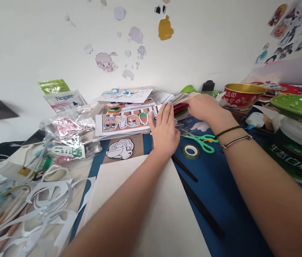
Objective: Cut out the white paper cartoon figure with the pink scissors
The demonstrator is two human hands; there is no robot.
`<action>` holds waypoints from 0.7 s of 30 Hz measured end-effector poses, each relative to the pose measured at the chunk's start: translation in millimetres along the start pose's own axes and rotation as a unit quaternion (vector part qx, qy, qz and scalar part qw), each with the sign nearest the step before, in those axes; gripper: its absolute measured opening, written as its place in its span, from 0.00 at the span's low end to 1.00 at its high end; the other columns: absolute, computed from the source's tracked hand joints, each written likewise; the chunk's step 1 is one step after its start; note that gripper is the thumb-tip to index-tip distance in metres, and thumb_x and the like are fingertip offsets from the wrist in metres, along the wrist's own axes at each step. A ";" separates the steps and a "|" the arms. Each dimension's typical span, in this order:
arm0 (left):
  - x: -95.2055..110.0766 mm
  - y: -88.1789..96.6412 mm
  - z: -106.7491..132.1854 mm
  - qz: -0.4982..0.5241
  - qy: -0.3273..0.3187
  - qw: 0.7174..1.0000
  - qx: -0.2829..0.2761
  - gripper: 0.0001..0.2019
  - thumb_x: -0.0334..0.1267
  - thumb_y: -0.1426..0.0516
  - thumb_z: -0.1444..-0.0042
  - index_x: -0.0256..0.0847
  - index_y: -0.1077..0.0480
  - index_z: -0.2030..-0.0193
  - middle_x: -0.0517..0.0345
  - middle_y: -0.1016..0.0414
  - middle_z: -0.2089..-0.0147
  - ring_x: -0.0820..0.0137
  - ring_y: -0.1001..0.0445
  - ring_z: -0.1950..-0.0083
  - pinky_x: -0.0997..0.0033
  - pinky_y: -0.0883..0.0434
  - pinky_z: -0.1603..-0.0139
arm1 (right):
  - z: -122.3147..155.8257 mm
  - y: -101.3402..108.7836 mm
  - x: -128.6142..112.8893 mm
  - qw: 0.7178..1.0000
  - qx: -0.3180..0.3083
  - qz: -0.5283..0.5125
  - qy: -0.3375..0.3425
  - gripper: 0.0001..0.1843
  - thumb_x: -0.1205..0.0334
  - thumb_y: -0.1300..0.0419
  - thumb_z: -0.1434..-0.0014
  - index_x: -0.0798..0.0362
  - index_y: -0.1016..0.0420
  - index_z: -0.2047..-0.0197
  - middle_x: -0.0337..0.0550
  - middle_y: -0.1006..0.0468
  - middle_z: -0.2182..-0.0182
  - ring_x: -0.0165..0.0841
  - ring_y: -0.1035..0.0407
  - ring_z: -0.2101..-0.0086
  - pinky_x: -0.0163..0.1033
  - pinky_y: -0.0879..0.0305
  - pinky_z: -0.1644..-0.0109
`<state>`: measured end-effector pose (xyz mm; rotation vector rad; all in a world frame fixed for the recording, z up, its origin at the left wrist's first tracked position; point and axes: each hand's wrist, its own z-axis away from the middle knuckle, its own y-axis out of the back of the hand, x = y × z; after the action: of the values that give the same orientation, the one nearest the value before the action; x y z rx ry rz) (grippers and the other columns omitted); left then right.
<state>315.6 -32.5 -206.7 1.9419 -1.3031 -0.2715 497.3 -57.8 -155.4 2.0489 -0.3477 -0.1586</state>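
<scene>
Resting on the right end of a printed strip (125, 122), the person's left hand (165, 134) is lying with its fingers extended and only slightly spread. The right hand (205, 107) is reaching to the right end of the paper pile (129, 95), and its fingers are bending beside some clear plastic (184, 96); their tips are hiding partly, so one cannot tell whether they are gripping something. The printed strip is lying at the front of this pile, showing a row of cartoon figures. Nearer to the person, a black-and-white cutout (120, 149) is lying on a brown card (138, 145). A large white sheet (167, 214) is covering part of the blue worktop (236, 221), under the left forearm. Between the two forearms, green scissors (201, 140) and a roll of tape (184, 151) are lying near each other, while a red bowl (243, 95) is standing beyond the right wrist.
</scene>
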 end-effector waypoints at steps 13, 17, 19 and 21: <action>-0.4 -2.2 0.5 0.019 0.001 1.000 0.014 0.35 0.25 0.51 0.50 0.37 0.42 0.33 0.49 0.42 0.29 0.60 0.46 0.28 0.46 0.57 0.27 | -2.2 23.9 -16.4 0.997 -0.054 -0.019 -0.049 0.16 0.72 0.47 0.42 0.53 0.19 0.57 0.52 0.19 0.60 0.50 0.26 0.60 0.50 0.30 0.59; 0.6 -0.3 0.0 0.013 0.004 1.000 -0.004 0.35 0.26 0.51 0.51 0.36 0.42 0.33 0.50 0.42 0.29 0.60 0.47 0.27 0.46 0.57 0.27 | -2.3 16.6 -14.9 0.995 -0.098 0.001 -0.033 0.18 0.75 0.46 0.45 0.53 0.17 0.58 0.55 0.19 0.58 0.51 0.25 0.59 0.51 0.30 0.59; 1.0 0.5 -0.1 0.009 0.006 1.000 -0.011 0.35 0.26 0.51 0.51 0.34 0.42 0.33 0.49 0.43 0.28 0.60 0.48 0.27 0.45 0.56 0.27 | -1.3 9.9 -12.5 0.992 -0.123 0.019 -0.031 0.17 0.74 0.45 0.46 0.54 0.17 0.60 0.59 0.19 0.59 0.54 0.25 0.60 0.53 0.30 0.61; 1.4 0.9 -0.2 0.005 0.005 1.000 -0.009 0.34 0.26 0.51 0.51 0.32 0.42 0.33 0.48 0.43 0.29 0.60 0.47 0.27 0.45 0.55 0.27 | 0.3 1.9 -9.3 0.989 -0.142 0.033 -0.037 0.16 0.73 0.45 0.46 0.56 0.16 0.60 0.63 0.19 0.62 0.55 0.24 0.64 0.54 0.30 0.64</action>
<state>315.8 -33.7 -205.7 1.9178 -1.2996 -0.2675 488.1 -56.1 -154.3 1.7516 -0.4140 -0.2311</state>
